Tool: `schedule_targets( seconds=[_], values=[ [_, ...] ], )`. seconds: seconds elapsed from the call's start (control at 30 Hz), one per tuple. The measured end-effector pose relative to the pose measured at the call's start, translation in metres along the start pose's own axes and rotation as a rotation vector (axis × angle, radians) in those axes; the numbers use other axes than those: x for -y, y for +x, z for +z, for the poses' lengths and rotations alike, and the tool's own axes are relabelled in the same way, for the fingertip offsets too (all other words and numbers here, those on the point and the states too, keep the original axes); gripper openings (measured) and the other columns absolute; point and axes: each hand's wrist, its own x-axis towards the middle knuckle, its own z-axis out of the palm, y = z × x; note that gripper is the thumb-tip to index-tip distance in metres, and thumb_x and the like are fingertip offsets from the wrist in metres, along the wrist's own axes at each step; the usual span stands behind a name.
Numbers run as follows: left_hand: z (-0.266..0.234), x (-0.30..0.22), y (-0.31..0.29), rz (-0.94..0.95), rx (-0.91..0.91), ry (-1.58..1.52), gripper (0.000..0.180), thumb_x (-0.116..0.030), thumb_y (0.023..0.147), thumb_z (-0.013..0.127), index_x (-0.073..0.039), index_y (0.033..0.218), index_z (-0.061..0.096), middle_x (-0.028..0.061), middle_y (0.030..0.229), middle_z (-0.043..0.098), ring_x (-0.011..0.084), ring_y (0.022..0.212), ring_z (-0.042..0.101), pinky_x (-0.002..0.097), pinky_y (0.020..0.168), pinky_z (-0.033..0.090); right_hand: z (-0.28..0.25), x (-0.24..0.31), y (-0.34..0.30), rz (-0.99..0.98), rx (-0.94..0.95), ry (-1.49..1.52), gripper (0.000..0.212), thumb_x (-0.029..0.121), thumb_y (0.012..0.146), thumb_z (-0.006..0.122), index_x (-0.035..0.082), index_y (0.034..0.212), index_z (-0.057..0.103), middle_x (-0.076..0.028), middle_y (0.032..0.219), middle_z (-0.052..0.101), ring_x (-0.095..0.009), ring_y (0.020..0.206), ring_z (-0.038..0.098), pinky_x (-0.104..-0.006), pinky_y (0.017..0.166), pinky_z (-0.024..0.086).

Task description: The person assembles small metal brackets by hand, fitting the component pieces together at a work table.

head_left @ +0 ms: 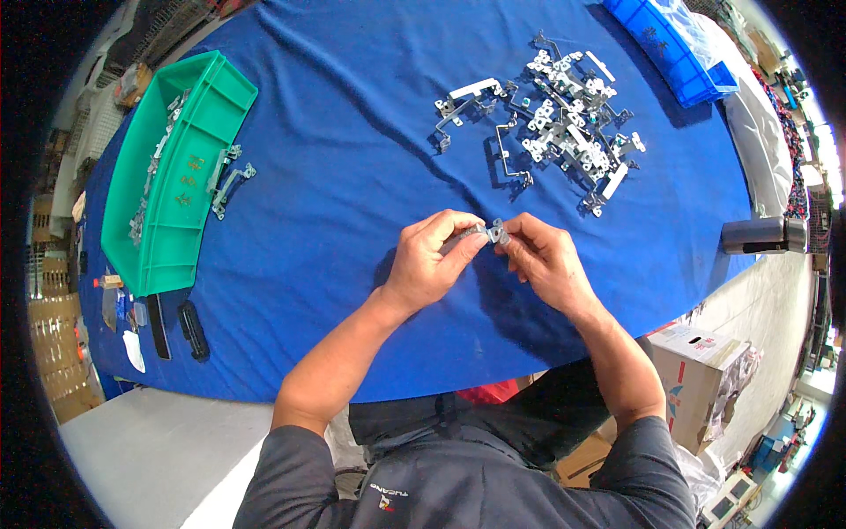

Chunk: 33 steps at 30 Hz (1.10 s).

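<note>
Between my two hands, over the near part of the blue cloth, is a small silvery metal bracket point(498, 232). My left hand point(434, 256) pinches its left end between thumb and fingers. The fingertips of my right hand point(542, 257) are closed on its right end, where a flat tab with holes shows. Most of the bracket is covered by my fingers. Beyond my hands lies a loose pile of similar metal brackets point(564, 123), with a few lying apart on its left side.
A green plastic bin point(204, 176) at the left holds more metal parts, and two brackets point(227, 185) lie beside it. A blue bin point(670, 53) stands far right. A dark cylinder point(765, 235) sits at the right edge. A cardboard box point(696, 370) is below the table's right side.
</note>
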Motion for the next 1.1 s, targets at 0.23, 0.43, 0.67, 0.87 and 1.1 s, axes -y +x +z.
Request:
schedule_targets(
  seconds=[0.23,0.43,0.67,0.87,1.1],
  values=[
    [0.002,0.000,0.000,-0.001,-0.001,0.005,0.013,-0.011,0.090,0.070,0.000,0.097,0.068,0.0054,0.084,0.068,0.0076,0.071,0.059,0.0248,0.063,0.048,-0.001,0.001,0.000,-0.009,-0.032,-0.007,0.012,0.011,0.098,0.058,0.001,0.101,0.061,-0.003,0.075,0.063,-0.008,0.065,0.058,-0.0264,0.056,0.048],
    [0.001,0.000,0.001,0.023,0.044,0.010,0.011,-0.009,0.090,0.070,0.000,0.096,0.068,0.0058,0.082,0.068,0.0084,0.069,0.060,0.0247,0.061,0.048,-0.002,0.003,0.000,0.041,-0.025,0.004,0.012,0.010,0.098,0.057,0.000,0.103,0.061,-0.003,0.077,0.062,-0.009,0.067,0.058,-0.0264,0.058,0.049],
    [0.000,0.001,0.001,0.038,0.073,0.044,0.012,-0.009,0.089,0.070,0.000,0.096,0.068,0.0062,0.081,0.066,0.0111,0.065,0.059,0.0270,0.059,0.047,-0.003,0.003,0.006,0.084,0.052,0.418,0.020,0.011,0.099,0.056,-0.002,0.114,0.061,-0.006,0.091,0.063,-0.010,0.077,0.061,-0.0267,0.069,0.053],
    [0.002,0.001,0.000,0.076,0.165,0.058,0.012,-0.010,0.089,0.070,0.000,0.095,0.068,0.0065,0.079,0.066,0.0130,0.065,0.060,0.0279,0.059,0.047,-0.002,-0.004,0.004,0.035,-0.017,0.214,0.016,0.015,0.100,0.056,0.000,0.105,0.060,-0.003,0.088,0.062,-0.007,0.072,0.057,-0.0237,0.060,0.050],
    [0.001,-0.001,0.000,0.051,-0.021,0.072,0.012,-0.010,0.089,0.071,0.000,0.094,0.068,0.0056,0.079,0.066,0.0092,0.065,0.058,0.0263,0.058,0.046,-0.009,0.009,0.002,0.099,0.008,0.047,0.016,0.015,0.098,0.058,0.001,0.100,0.065,0.001,0.078,0.063,-0.006,0.064,0.052,-0.0225,0.056,0.044]
  ],
)
